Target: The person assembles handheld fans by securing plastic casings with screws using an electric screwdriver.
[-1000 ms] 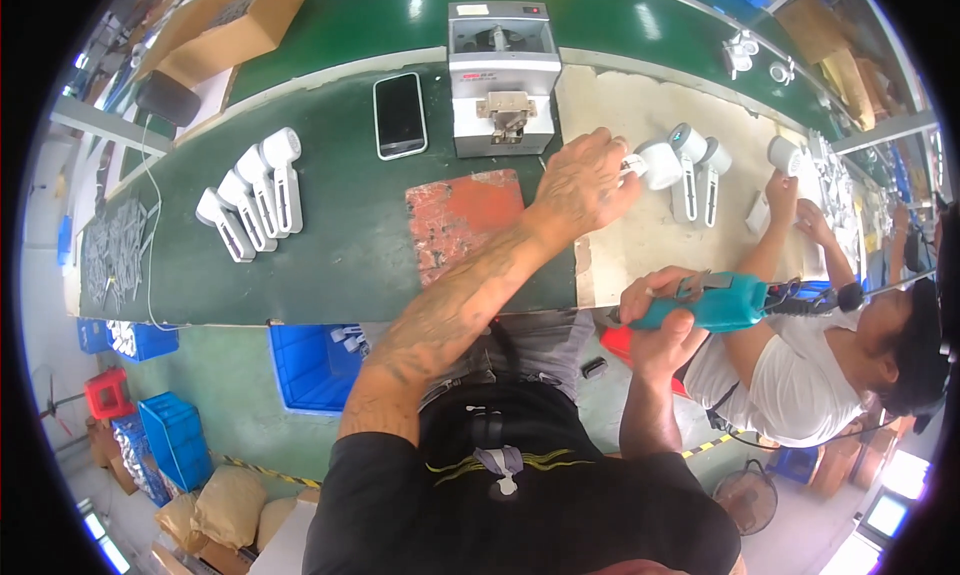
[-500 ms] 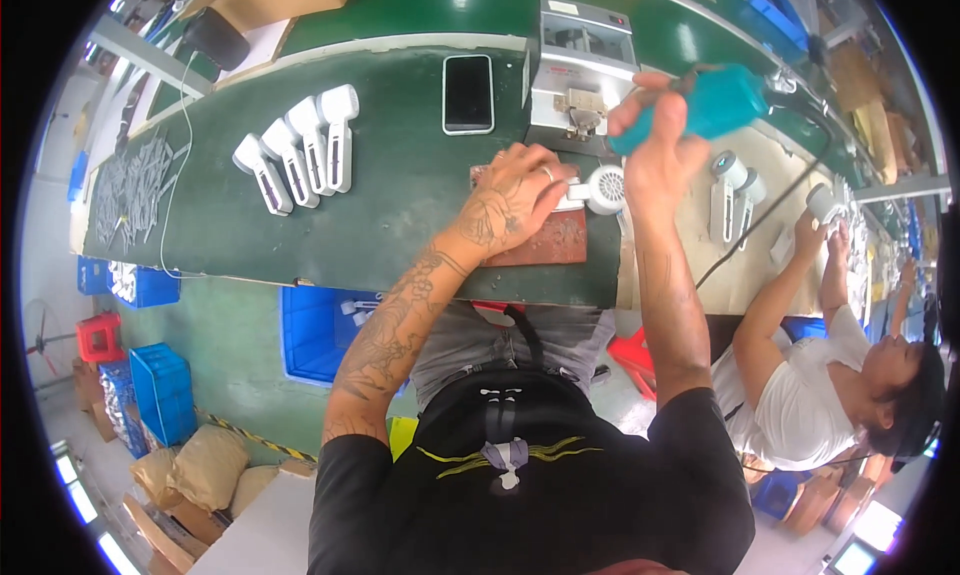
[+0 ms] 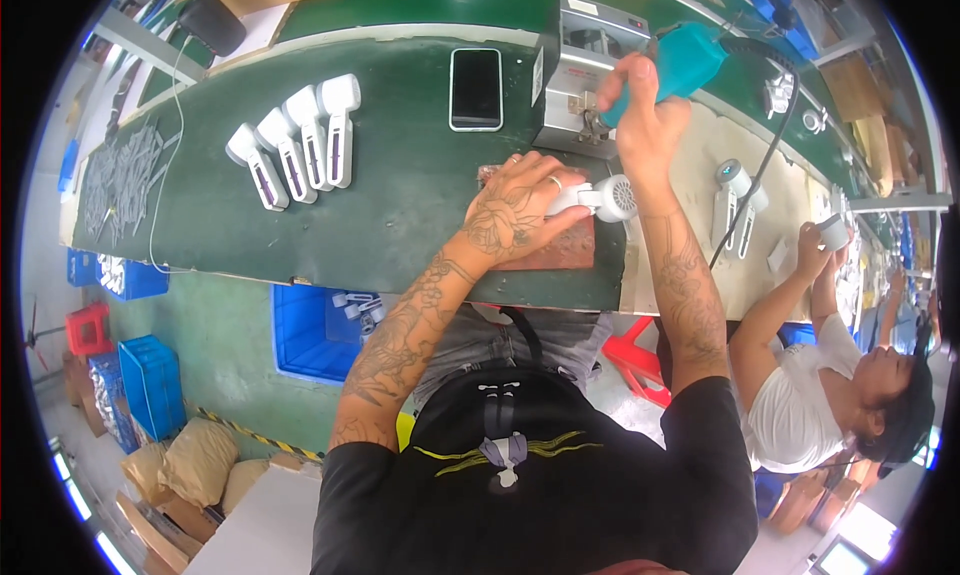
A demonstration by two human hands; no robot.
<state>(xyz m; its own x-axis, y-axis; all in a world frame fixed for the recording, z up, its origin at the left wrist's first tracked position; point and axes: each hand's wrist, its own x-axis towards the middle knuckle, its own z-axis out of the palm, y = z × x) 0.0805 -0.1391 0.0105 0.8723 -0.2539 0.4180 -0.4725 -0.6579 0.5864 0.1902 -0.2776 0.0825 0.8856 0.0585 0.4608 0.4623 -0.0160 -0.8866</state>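
My left hand (image 3: 522, 200) is closed around a white handheld fan (image 3: 615, 199); its round grilled head sticks out to the right of my fingers. Under that hand lies a reddish-brown board (image 3: 560, 252) on the green bench top. My right hand (image 3: 650, 115) grips a teal electric screwdriver (image 3: 680, 60) with a dark cable. The screwdriver's lower end is close to the front of a grey metal screw feeder (image 3: 575, 80); my fingers hide whether its tip touches.
Several white fans (image 3: 310, 140) lie in a row on the left, beyond them a pile of grey strips (image 3: 125, 175). A phone (image 3: 476, 90) lies behind my left hand. Two more fans (image 3: 738, 200) and a co-worker (image 3: 810, 395) are at the right. A blue bin (image 3: 300, 335) stands below the bench.
The screwdriver has swung from nearly level to tilted, its lower end now by the feeder's front. My left hand has turned the fan, raising it slightly off the board.
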